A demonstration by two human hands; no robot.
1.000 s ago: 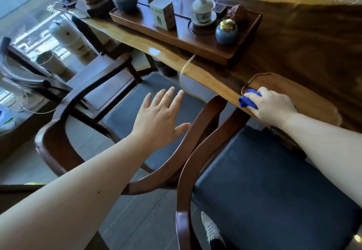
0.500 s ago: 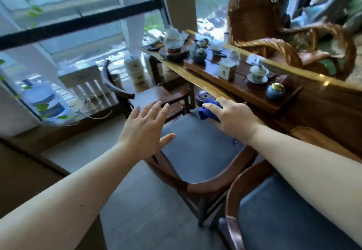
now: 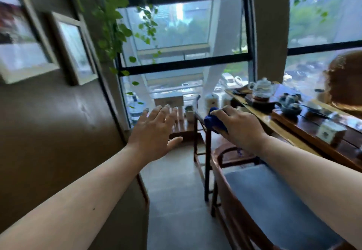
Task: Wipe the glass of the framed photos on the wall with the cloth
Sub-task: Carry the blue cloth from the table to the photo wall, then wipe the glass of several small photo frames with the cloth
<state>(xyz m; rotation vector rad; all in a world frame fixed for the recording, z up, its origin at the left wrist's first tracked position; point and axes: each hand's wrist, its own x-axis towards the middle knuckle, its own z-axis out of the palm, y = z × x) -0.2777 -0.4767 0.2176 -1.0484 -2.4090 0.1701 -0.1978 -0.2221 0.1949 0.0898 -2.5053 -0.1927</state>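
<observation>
Two framed photos hang on the brown wall at the upper left: a larger one (image 3: 21, 40) at the frame's edge and a narrower one (image 3: 75, 48) to its right, both in pale frames and blurred. My right hand (image 3: 239, 126) is held out in mid-air at centre right, shut on a bunched blue cloth (image 3: 214, 121). My left hand (image 3: 154, 134) is stretched forward beside it, palm down, fingers spread, holding nothing. Both hands are well below and to the right of the frames.
A long wooden tea table (image 3: 274, 124) with a teapot (image 3: 262, 89), cups and a tray runs along the right. Wooden chairs with blue cushions (image 3: 274, 200) stand below it. A trailing green vine (image 3: 113, 20) hangs by the large window (image 3: 186, 40). Grey floor lies between wall and chairs.
The view has swung up and left from the table to the wall and window, bringing the frames into sight. My right hand lifted the cloth off the table; my left hand stays open.
</observation>
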